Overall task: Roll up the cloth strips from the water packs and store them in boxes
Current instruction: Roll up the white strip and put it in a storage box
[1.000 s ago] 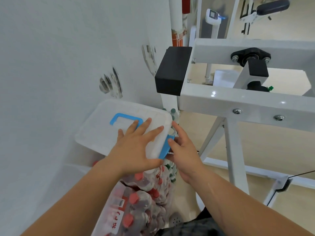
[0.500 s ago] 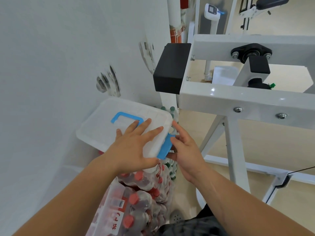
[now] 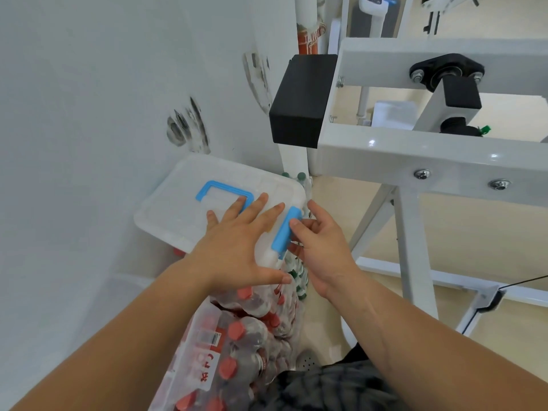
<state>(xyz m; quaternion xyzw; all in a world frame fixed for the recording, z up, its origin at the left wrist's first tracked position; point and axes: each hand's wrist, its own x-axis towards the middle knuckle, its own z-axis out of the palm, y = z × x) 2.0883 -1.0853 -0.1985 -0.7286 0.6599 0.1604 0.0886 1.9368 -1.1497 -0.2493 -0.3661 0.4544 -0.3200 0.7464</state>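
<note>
A see-through white box (image 3: 178,215) with its lid on sits tilted on top of a shrink-wrapped pack of water bottles (image 3: 237,345) with red caps, close against the white wall (image 3: 89,114) on the left. The lid carries a blue handle (image 3: 221,188) lying flat in its middle and a blue clip (image 3: 286,229) on its right edge.

The left hand (image 3: 237,247) lies flat on the near right part of the lid, its fingers (image 3: 258,209) straight and spread. The fingertips reach the near side of the handle and the thumb hangs over the near edge of the box. It presses down and grips nothing.

The right hand (image 3: 323,250) is at the right side of the box. Its thumb (image 3: 299,225) touches the outer face of the clip, and the other fingers curl in below the clip, so the hand pinches it. The clip stands slightly out from the box wall at its lower end.

More bottles, with green caps (image 3: 301,175), stand just behind and below the right side of the box. To the right stands a white metal frame (image 3: 415,152) with bolts, with a black block (image 3: 302,99) on its left end, over a beige floor (image 3: 474,232). Dark scuff marks (image 3: 186,129) show on the wall above the box.
</note>
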